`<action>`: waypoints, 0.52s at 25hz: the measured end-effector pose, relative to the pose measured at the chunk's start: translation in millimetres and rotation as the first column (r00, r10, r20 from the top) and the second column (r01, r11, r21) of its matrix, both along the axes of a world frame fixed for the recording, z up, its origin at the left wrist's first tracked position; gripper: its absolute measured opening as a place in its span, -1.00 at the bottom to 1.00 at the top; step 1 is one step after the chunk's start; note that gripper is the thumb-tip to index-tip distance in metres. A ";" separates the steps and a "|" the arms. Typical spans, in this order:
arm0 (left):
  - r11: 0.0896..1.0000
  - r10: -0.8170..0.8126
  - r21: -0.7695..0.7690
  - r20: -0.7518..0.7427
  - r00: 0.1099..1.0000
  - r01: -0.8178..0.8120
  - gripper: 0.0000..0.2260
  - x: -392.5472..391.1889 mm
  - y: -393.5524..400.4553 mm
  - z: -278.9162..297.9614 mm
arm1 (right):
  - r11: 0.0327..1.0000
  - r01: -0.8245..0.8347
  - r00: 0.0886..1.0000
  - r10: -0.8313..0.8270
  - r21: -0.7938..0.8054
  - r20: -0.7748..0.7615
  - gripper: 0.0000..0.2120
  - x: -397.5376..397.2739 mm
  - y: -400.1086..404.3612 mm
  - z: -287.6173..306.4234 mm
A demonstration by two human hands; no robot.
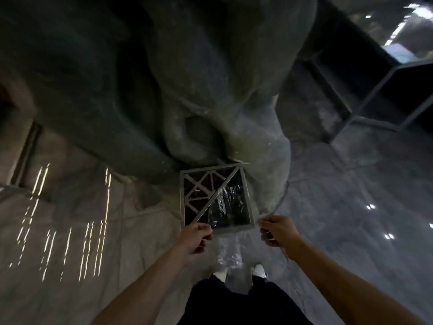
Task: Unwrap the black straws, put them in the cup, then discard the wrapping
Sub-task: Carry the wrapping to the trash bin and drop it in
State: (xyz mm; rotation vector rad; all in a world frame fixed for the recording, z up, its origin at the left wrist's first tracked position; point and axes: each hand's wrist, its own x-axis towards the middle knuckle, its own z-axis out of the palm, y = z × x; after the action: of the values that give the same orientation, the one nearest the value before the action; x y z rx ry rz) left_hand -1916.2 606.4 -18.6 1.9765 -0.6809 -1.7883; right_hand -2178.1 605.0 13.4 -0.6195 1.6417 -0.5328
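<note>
From the head camera, looking straight down, the landmark is a square bin (pixel 216 198) with a pale frame and diagonal struts, standing on the floor (pixel 351 195) just ahead of the person's shoes (pixel 259 269). The step in hand looks like the last one: discarding the wrapping. A sheet of clear, crinkled wrapping (pixel 225 207) is stretched over the near, open half of the bin, its lower part trailing down toward the shoes. No black straws or cup show anywhere, so that part cannot be checked here.

The left hand (pixel 196 236) sits at the bin's near-left corner, fingers closed in a pinch on the wrapping's edge. The right hand (pixel 277 233) is just right of the bin's near-right corner, fingers curled shut; it seems to pinch the film's other edge, though the film is too faint there to be sure. Both forearms reach forward from below, wrists roughly level.

The next move probably calls for bringing both hands over the opening and releasing, so the light film falls inside rather than snagging on the struts.
</note>
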 end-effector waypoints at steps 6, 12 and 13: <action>0.937 0.330 0.132 -0.032 0.943 -0.323 -0.97 -30.5 25.0 -13.7 | 0.984 -0.149 0.989 0.148 0.102 0.011 -0.69 -14.9 -17.2 -24.9; 0.889 0.438 0.156 -0.014 0.899 -0.431 -0.91 -35.8 10.9 -26.7 | 0.964 -0.155 0.988 0.155 0.215 0.015 -0.59 -12.3 -43.9 -38.4; 0.892 0.432 0.148 -0.001 0.902 -0.427 -0.91 -36.4 5.3 -28.2 | 0.960 -0.149 0.989 0.144 0.239 0.039 -0.65 -10.8 -48.8 -37.2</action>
State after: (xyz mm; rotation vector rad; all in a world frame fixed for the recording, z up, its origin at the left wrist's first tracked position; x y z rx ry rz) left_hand -1952.6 611.8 -46.9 1.9874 -0.0835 -1.6247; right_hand -2188.9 556.2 -23.8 -0.5474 1.5961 -0.2259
